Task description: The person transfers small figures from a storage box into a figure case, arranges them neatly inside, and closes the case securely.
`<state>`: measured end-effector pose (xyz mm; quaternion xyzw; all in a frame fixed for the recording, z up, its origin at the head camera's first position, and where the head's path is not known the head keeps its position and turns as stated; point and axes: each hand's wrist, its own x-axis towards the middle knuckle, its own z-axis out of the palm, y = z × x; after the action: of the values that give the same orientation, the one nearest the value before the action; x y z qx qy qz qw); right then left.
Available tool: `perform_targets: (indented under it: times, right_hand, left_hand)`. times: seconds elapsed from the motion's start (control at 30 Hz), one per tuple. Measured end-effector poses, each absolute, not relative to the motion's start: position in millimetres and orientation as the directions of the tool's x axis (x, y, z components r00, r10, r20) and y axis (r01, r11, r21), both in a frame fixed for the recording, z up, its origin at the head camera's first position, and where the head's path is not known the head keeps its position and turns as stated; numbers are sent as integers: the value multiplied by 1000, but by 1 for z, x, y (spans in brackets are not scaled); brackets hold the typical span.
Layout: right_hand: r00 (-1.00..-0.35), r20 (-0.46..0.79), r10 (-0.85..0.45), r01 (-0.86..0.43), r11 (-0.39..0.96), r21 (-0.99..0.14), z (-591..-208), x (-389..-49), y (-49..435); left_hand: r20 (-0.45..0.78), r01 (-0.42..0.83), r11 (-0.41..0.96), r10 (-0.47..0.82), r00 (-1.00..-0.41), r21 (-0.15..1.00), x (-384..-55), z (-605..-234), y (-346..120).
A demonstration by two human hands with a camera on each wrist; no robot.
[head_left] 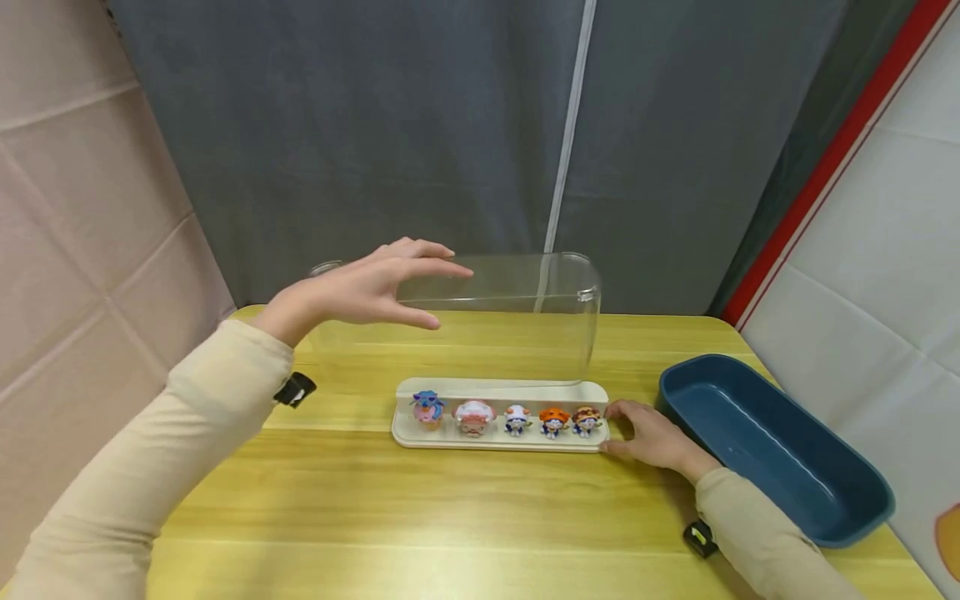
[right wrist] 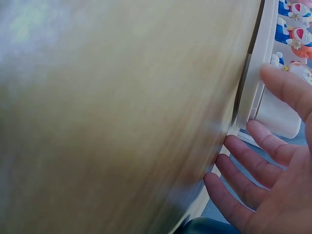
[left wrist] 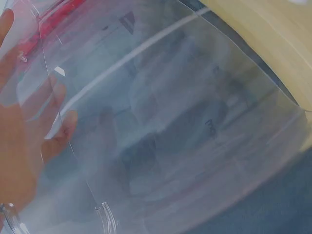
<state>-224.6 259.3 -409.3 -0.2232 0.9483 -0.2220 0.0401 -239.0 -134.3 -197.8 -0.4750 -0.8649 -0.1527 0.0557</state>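
Observation:
A long transparent cover rises above the back of a white display base. Across its top my left hand grips it, thumb at the front and fingers toward the back. The left wrist view shows fingers through the clear plastic. On the base stand several small figurines in a row, including a blue-and-pink one, a pink-and-white one and an orange-hatted one. My right hand touches the base's right end with thumb and fingertips, its fingers extended in the right wrist view.
A dark blue oblong basin sits at the right of the wooden table, close to my right forearm. A grey curtain hangs behind the table. Pale panels stand at both sides.

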Motion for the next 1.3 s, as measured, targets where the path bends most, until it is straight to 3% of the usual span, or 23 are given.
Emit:
perform_targets:
  times: [1.3]
  right_hand:
    - [-887,45,-460,-426,777,-463,-409,-224,261]
  left_hand:
    - [157,838,488,833,-531,246,-255,-236,-79]
